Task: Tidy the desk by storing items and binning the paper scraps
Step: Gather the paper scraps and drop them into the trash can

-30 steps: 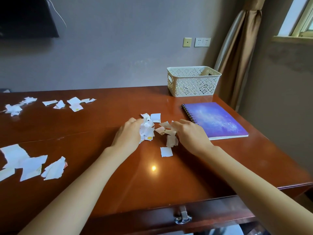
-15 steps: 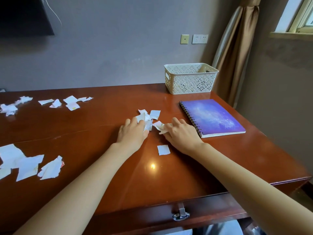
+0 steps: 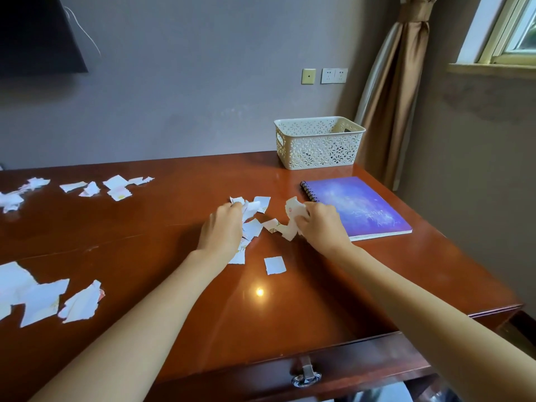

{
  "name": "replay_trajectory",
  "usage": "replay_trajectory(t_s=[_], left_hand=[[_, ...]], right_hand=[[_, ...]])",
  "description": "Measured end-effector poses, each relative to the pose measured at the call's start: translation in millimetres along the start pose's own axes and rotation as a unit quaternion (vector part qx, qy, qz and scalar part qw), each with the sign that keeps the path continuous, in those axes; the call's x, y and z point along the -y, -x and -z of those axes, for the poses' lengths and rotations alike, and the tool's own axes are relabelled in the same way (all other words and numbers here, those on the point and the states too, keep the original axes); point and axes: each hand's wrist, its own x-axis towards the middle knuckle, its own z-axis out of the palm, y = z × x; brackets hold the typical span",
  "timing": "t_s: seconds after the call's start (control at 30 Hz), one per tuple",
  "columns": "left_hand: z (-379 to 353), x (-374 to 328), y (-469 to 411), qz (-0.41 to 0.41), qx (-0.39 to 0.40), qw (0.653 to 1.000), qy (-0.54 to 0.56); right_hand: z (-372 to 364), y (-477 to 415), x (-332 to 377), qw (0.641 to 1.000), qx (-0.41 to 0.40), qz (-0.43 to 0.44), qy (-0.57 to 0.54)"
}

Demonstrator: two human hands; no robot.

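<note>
- Left hand (image 3: 222, 227) curls its fingers over crumpled paper scraps (image 3: 251, 219) at desk (image 3: 290, 314) centre.
- Right hand (image 3: 322, 224) clutches more paper scraps, notebook (image 3: 362, 207) just beside, at its 3 o'clock.
- Basket (image 3: 319, 146) stands at 1 o'clock, well apart.
</note>
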Motion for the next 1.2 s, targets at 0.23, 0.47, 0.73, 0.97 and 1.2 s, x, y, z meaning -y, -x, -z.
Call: replay_trajectory(t_s=[0.23, 0.47, 0.73, 0.97, 1.2], left_hand=[[20, -10, 0, 0.071, -0.039, 0.980, 0.183], [33, -65, 18, 0.028, -0.073, 0.945, 0.318], [6, -210, 67, -0.045, 0.019, 0.885, 0.462], [-46, -333, 127, -0.113, 0.180, 0.838, 0.503], [-143, -402, 160, -0.057, 0.345, 0.822, 0.450]], right_hand=[[16, -5, -3, 0.993, -0.047, -0.040, -0.097], [51, 30, -31, 0.976, -0.111, -0.064, -0.176], [118, 115, -138, 0.917, -0.295, -0.191, -0.188], [150, 192, -248, 0.854, -0.367, -0.302, -0.209], [142, 236, -332, 0.824, -0.322, -0.431, -0.179]])
